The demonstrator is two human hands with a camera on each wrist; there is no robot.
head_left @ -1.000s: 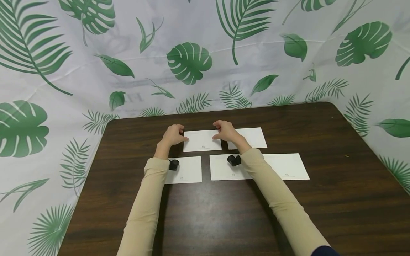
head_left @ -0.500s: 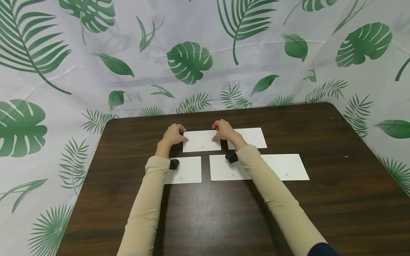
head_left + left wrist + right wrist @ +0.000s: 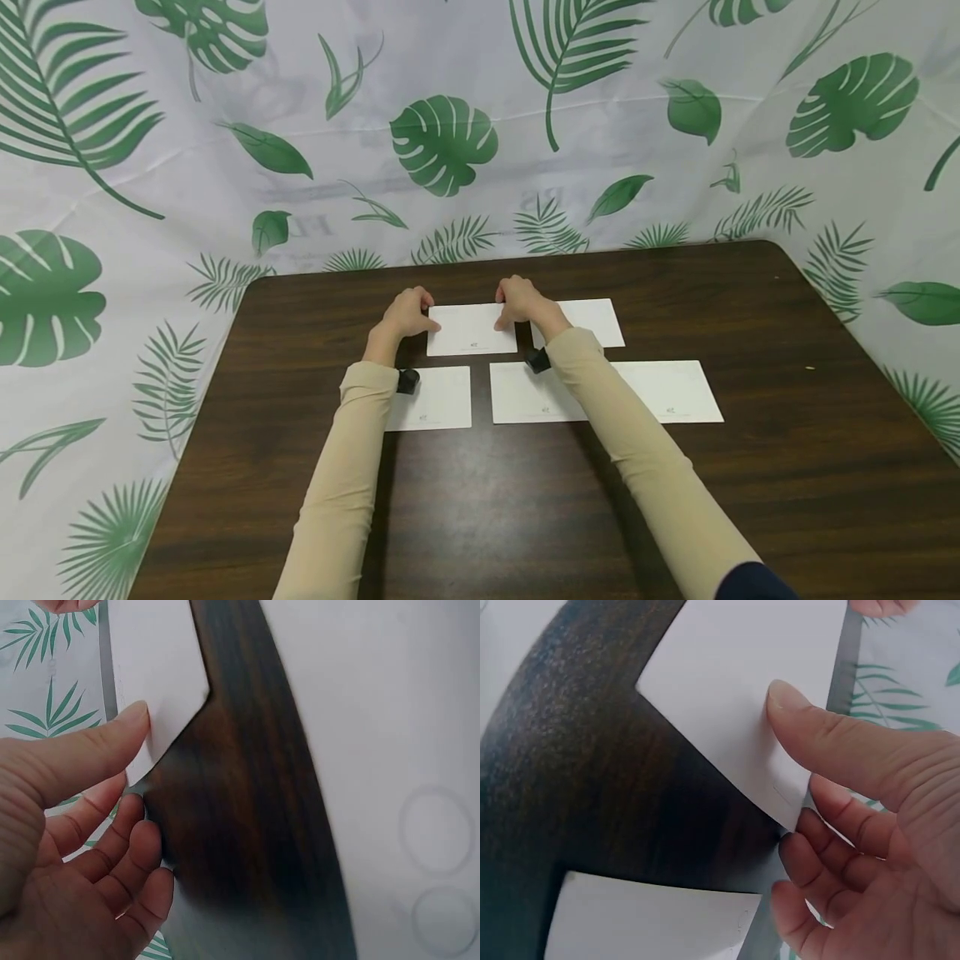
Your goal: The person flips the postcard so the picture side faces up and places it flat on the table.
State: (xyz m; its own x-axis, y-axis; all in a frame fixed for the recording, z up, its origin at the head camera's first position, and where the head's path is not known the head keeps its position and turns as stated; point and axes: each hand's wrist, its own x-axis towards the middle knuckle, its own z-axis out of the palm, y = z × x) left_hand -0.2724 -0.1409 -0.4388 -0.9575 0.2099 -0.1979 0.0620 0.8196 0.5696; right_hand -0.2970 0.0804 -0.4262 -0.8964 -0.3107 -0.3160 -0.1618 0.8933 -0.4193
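Observation:
In the head view a white card (image 3: 471,333) with a small printed mark near its front edge lies in the back row on the dark wooden table. My left hand (image 3: 406,312) pinches its left end, thumb on top and fingers curled under the far corner, as the left wrist view shows. At the right end my right hand (image 3: 522,303) grips the same card, the thumb (image 3: 802,712) pressing its face while the fingers (image 3: 836,840) curl behind the corner. Just right of that hand is a second white card (image 3: 590,323), partly covered by it.
A front row of white cards has a left card (image 3: 441,400), a middle card (image 3: 525,400) and a right card (image 3: 678,392), the last two partly under my right sleeve. A leaf-patterned white cloth (image 3: 480,225) hangs behind the table's (image 3: 480,517) far edge.
The right hand and forearm have shifted slightly left and away from me. Both hands keep their grip, and the card has barely moved in view.

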